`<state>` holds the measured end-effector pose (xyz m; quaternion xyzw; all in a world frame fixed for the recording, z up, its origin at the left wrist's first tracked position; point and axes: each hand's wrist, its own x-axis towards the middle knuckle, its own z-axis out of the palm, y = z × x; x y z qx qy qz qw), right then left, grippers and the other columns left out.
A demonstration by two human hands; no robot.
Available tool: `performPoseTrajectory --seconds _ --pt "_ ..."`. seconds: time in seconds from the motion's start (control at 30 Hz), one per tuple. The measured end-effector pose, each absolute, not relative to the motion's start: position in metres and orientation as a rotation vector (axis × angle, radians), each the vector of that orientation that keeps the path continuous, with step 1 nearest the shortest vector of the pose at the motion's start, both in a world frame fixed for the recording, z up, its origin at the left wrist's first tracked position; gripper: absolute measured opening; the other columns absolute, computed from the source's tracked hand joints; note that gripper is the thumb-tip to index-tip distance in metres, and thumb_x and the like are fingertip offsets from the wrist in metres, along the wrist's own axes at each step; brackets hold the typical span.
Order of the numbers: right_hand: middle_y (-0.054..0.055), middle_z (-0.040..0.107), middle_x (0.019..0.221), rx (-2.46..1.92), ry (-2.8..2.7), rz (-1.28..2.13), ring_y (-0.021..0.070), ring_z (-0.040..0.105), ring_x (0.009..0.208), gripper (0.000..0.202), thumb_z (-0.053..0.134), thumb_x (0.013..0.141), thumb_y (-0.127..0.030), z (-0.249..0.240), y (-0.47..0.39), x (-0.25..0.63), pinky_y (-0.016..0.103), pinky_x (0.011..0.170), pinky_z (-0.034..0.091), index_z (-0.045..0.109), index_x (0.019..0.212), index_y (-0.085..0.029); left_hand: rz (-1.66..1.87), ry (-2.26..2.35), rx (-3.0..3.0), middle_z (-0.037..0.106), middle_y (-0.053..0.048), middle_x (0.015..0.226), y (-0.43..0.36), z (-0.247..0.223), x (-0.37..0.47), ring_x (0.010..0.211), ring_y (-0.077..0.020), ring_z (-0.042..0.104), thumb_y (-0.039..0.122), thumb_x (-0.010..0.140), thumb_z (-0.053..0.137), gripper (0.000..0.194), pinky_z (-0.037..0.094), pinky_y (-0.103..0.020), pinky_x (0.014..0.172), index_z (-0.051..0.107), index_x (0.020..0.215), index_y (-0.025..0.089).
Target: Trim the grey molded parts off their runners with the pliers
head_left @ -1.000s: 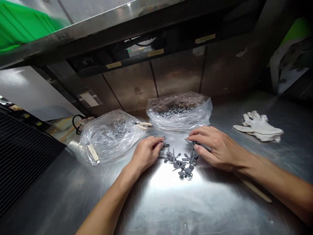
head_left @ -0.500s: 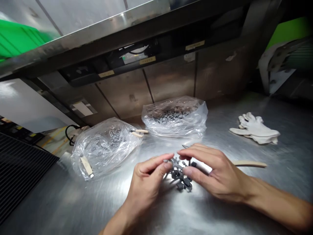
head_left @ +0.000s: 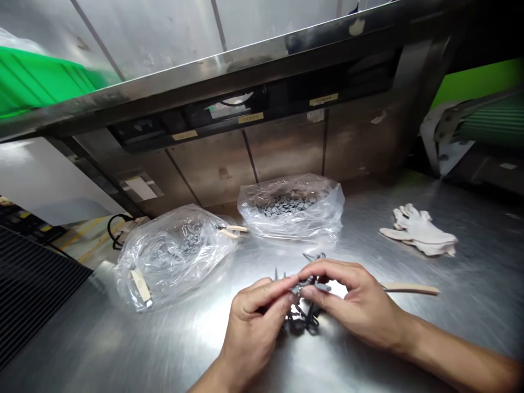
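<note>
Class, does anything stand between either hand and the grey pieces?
Nothing visible does: the left hand and right hand both have fingertips on the grey pieces. The nearby clear bag sits farther back on the table, beyond them.

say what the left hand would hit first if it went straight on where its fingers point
Probably the right hand, at its thumb or index finger, just past the grey plastic part at the fingertips of the left hand; from this one view, depth is hard to judge.
</note>
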<state>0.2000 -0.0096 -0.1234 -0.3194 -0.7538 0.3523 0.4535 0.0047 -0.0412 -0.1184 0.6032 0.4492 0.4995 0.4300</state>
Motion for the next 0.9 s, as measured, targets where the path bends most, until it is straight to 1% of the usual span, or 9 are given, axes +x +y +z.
performPoseTrajectory --seconds 0.07,0.13,0.2,0.43,0.53,0.63,0.7,0.77,0.9 --pt "-0.001 0.071 0.094 -0.734 -1.878 0.793 0.0130 0.067 0.085 0.014 0.064 0.094 -0.019 -0.124 -0.008 0.201 0.024 0.076 0.052 0.069 0.106 -0.025 1.225 1.146 1.485 0.064 0.000 0.069 -0.043 -0.118 0.006 0.063 -0.0111 0.055 0.022 0.083 0.072 0.023 0.044 -0.021 0.061 0.081 0.103 0.027" --pt "0.000 0.071 0.096 -0.662 -1.895 0.726 0.0132 0.066 0.087 0.017 0.063 0.094 -0.015 -0.124 -0.006 0.201 0.025 0.077 0.052 0.068 0.108 -0.024 1.186 1.167 1.461 0.048 0.005 0.058 -0.045 -0.119 0.007 0.054 -0.0081 0.042 0.024 0.082 0.073 0.024 0.039 -0.020 0.056 0.079 0.106 0.023" --pt "0.001 0.070 0.098 -0.607 -1.914 0.673 0.0137 0.066 0.090 0.021 0.063 0.093 -0.010 -0.125 -0.006 0.201 0.025 0.080 0.053 0.067 0.109 -0.023 1.143 1.197 1.438 0.035 0.009 0.055 -0.047 -0.118 0.008 0.051 -0.0071 0.033 0.026 0.081 0.073 0.026 0.033 -0.019 0.053 0.075 0.106 0.019" --pt "0.004 0.069 0.098 -0.546 -1.942 0.597 0.0163 0.066 0.092 0.025 0.064 0.090 -0.006 -0.127 -0.007 0.201 0.029 0.079 0.054 0.065 0.111 -0.020 1.119 1.287 1.458 0.032 0.010 0.058 -0.050 -0.115 0.008 0.052 -0.0076 0.031 0.032 0.081 0.074 0.021 0.030 -0.020 0.053 0.065 0.093 0.017" --pt "0.005 0.069 0.097 -0.543 -1.952 0.587 0.0174 0.066 0.091 0.024 0.063 0.091 -0.007 -0.126 -0.007 0.201 0.030 0.078 0.055 0.065 0.111 -0.020 1.102 1.233 1.313 0.037 0.008 0.059 -0.050 -0.108 0.007 0.054 -0.0075 0.033 0.039 0.083 0.075 0.026 0.030 -0.020 0.052 0.066 0.094 0.017" --pt "0.004 0.070 0.098 -0.583 -1.935 0.520 0.0177 0.067 0.091 0.021 0.064 0.091 -0.009 -0.125 -0.004 0.203 0.030 0.080 0.055 0.065 0.109 -0.020 1.124 1.066 0.913 0.052 0.002 0.072 -0.047 -0.099 0.002 0.060 -0.0089 0.044 0.046 0.094 0.059 0.033 0.037 -0.020 0.054 0.066 0.105 0.016" --pt "0.005 0.071 0.097 -0.651 -1.916 0.464 0.0181 0.067 0.091 0.018 0.065 0.091 -0.011 -0.125 -0.001 0.206 0.030 0.080 0.054 0.066 0.107 -0.020 1.140 0.957 0.719 0.063 -0.006 0.088 -0.045 -0.094 -0.002 0.073 -0.0126 0.055 0.038 0.098 0.050 0.033 0.047 -0.023 0.063 0.067 0.111 0.013" --pt "0.005 0.072 0.097 -0.713 -1.908 0.437 0.0185 0.068 0.090 0.015 0.066 0.092 -0.014 -0.126 0.002 0.207 0.030 0.081 0.054 0.067 0.106 -0.020 1.138 0.932 0.643 0.068 -0.014 0.105 -0.043 -0.090 -0.005 0.090 -0.0178 0.063 0.023 0.093 0.053 0.029 0.053 -0.028 0.077 0.067 0.113 0.008" --pt "0.005 0.072 0.097 -0.732 -1.911 0.431 0.0177 0.068 0.090 0.013 0.066 0.092 -0.015 -0.127 0.004 0.209 0.029 0.081 0.053 0.066 0.104 -0.020 1.109 0.990 0.559 0.071 -0.018 0.116 -0.042 -0.083 -0.004 0.103 -0.0207 0.068 -0.002 0.078 0.056 0.039 0.054 -0.029 0.090 0.069 0.115 0.005"
